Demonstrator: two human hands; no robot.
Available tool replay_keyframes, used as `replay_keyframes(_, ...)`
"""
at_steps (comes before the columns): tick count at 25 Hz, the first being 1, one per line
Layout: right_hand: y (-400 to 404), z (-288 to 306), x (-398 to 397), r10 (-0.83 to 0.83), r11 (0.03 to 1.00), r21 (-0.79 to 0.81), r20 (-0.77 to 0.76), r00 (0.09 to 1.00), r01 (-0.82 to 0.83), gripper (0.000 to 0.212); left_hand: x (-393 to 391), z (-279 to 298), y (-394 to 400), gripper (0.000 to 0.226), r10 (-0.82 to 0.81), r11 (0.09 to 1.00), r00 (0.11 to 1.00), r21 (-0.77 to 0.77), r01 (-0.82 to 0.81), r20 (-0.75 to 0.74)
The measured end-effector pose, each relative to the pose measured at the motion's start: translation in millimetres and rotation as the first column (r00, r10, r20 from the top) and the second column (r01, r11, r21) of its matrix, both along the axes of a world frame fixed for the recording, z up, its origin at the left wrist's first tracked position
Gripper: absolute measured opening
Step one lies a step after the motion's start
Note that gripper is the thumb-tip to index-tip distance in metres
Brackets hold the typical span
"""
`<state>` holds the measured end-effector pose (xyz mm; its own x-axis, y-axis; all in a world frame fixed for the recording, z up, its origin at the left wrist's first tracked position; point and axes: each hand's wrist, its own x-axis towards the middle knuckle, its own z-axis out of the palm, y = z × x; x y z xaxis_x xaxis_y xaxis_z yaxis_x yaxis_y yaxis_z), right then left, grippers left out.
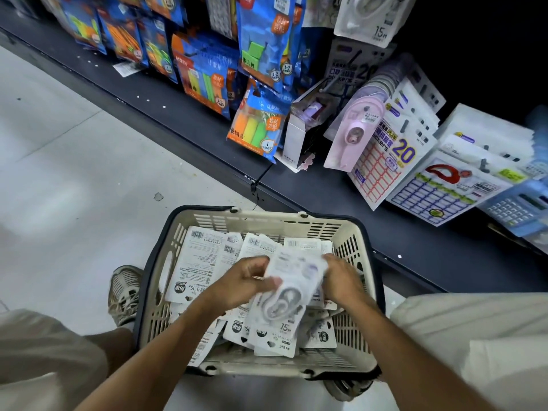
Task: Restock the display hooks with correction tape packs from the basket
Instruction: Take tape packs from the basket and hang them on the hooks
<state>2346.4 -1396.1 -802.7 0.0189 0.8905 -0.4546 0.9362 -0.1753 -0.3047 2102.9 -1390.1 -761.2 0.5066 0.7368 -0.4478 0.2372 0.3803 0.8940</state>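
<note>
Both hands hold a small bunch of correction tape packs (284, 295) just above the basket (350, 253). Left hand (240, 281): fingers curled round the left edge of the bunch, thumb on top. Right hand (341, 277): fingers curled round the top right corner of the bunch; fingertips hidden behind the packs. The bunch is a bit blurry. The front pack is white w/ a grey tape roll shape and "15" near its bottom end.

Under the hands, lots more loose packs (204, 262) lie in the basket, most w/ the back side up, barcodes showing. The basket is cream w/ a dark rim & sits on the pale floor (59, 179), between the person's knees. A shoe (124, 292) is just left of the basket.

Far side: a dark shelf base (326, 203) runs across. On it lean sticker sheets (385, 161) w/ a big "20", a pink correction tape pack (353, 132) and a small open box (299, 137). Far left hang blue & orange packs (261, 126). Top right, another white tape pack (370, 16) hangs up on the display.
</note>
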Motion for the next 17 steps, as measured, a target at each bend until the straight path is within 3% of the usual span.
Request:
replay_keyframes(2, -9.7, -6.7, 2.3, 0.263, 0.955, -0.164, 0.086, 0.961, -0.247, 0.103, -15.6, 1.5, 7.2, 0.021, 0.144, 0.988, 0.989, -0.04, -0.146, -0.04)
replay_keyframes(4, -16.9, -12.7, -0.3, 0.377, 0.918, -0.171, 0.096, 0.921, -0.358, 0.111, -33.5, 1.1, 14.9, 0.023, 0.374, 0.919, 0.926, -0.121, -0.376, -0.044)
replay_keyframes(6, -13.7, -15.6, -3.1, 0.385, 0.921, -0.081, 0.042, 0.922, -0.381, 0.084, -47.2, -2.8, 20.9, 0.025, 0.589, 0.779, 0.807, -0.233, -0.582, -0.044)
replay_keyframes(8, -4.4, -7.8, -3.7, 0.324, 0.946, 0.036, -0.051, 0.945, -0.323, 0.056, -55.8, -6.9, 22.9, 0.03, 0.687, 0.677, 0.726, -0.327, -0.66, -0.043)
replay_keyframes(11, 12.5, 15.4, -2.2, 0.027, 0.984, 0.175, -0.32, 0.947, 0.031, 0.027, -66.2, -11.4, 23.0, 0.026, 0.733, 0.608, 0.679, -0.415, -0.677, -0.032)
replay_keyframes(12, 21.2, 24.9, 0.6, -0.128, 0.966, 0.145, -0.454, 0.882, 0.215, 0.022, -70.3, -12.5, 23.4, 0.025, 0.755, 0.583, 0.656, -0.434, -0.687, -0.025)
replay_keyframes(14, 38.1, 42.2, 9.3, -0.39, 0.859, -0.056, -0.716, 0.579, 0.51, 0.024, -76.7, -17.8, 25.5, 0.025, 0.789, 0.544, 0.613, -0.419, -0.727, -0.038)
replay_keyframes(15, 44.0, 48.6, 11.4, -0.465, 0.807, -0.194, -0.791, 0.398, 0.558, 0.024, -76.7, -19.6, 25.8, 0.025, 0.788, 0.549, 0.613, -0.382, -0.743, -0.061)
replay_keyframes(16, 47.0, 53.5, 8.6, -0.511, 0.785, -0.314, -0.816, 0.271, 0.534, 0.022, -73.8, -20.8, 25.6, 0.025, 0.774, 0.565, 0.627, -0.347, -0.749, -0.092)
replay_keyframes(17, 45.5, 55.8, -0.3, -0.544, 0.792, -0.389, -0.8, 0.254, 0.471, 0.021, -69.6, -22.1, 25.1, 0.025, 0.75, 0.591, 0.651, -0.32, -0.74, -0.119)
